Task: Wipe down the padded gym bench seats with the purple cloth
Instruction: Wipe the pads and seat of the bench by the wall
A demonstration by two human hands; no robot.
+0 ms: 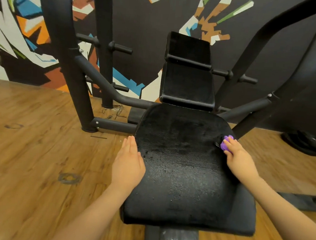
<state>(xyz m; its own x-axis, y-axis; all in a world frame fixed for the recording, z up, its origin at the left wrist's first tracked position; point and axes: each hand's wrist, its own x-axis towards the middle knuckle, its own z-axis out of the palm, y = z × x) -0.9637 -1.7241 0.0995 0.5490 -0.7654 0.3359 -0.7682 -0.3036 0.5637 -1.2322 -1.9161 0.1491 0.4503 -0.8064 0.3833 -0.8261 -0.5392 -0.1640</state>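
The black padded bench seat [184, 165] fills the centre, with damp shiny streaks across its middle. Behind it rises the black padded backrest [187, 80] in two sections. My right hand [239, 158] grips the bunched purple cloth [225, 143] against the seat's right edge, toward the far side. Only a small wad of cloth shows past the fingers. My left hand [128, 163] lies flat with straight fingers along the seat's left edge, holding nothing.
Black steel frame posts [64, 55] with plate pegs stand left of and behind the bench, and an angled arm [273, 34] crosses on the right. Weight plates [304, 142] lie on the wooden floor [28, 147] at right. A painted wall is behind.
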